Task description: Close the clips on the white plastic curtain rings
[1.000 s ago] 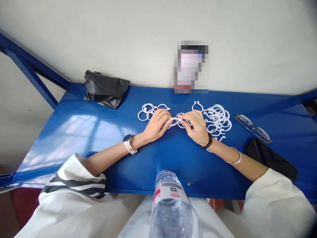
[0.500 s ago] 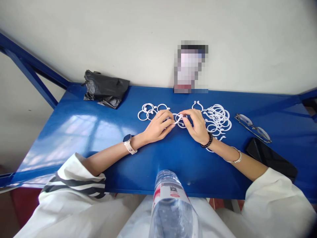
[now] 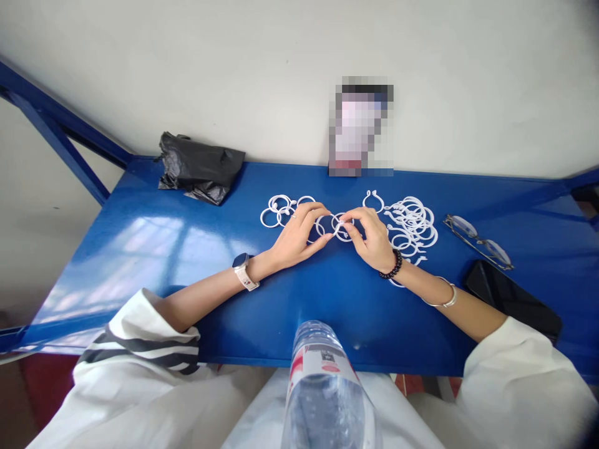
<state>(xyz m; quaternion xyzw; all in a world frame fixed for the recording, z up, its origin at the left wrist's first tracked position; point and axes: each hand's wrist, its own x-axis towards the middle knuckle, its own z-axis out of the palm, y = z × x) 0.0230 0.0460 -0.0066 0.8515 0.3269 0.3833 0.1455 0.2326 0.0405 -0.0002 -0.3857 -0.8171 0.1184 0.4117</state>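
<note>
My left hand (image 3: 299,234) and my right hand (image 3: 372,237) meet at the middle of the blue table (image 3: 140,249), both pinching linked white plastic rings (image 3: 333,226) held between their fingertips. The left wrist wears a white watch, the right a dark bead bracelet and a silver bangle. A small group of white rings (image 3: 279,209) lies just behind my left hand. Beside and behind my right hand spreads a bigger pile of loose white rings (image 3: 414,226).
A crumpled black plastic bag (image 3: 199,167) lies at the back left by the wall. Glasses (image 3: 477,242) and a black phone (image 3: 512,299) lie at the right. A clear water bottle (image 3: 325,386) stands close to my body at the front edge.
The fingers of both hands have shifted slightly on the rings, and the linked rings now show more plainly between the hands. Arms and all else stay in place.
</note>
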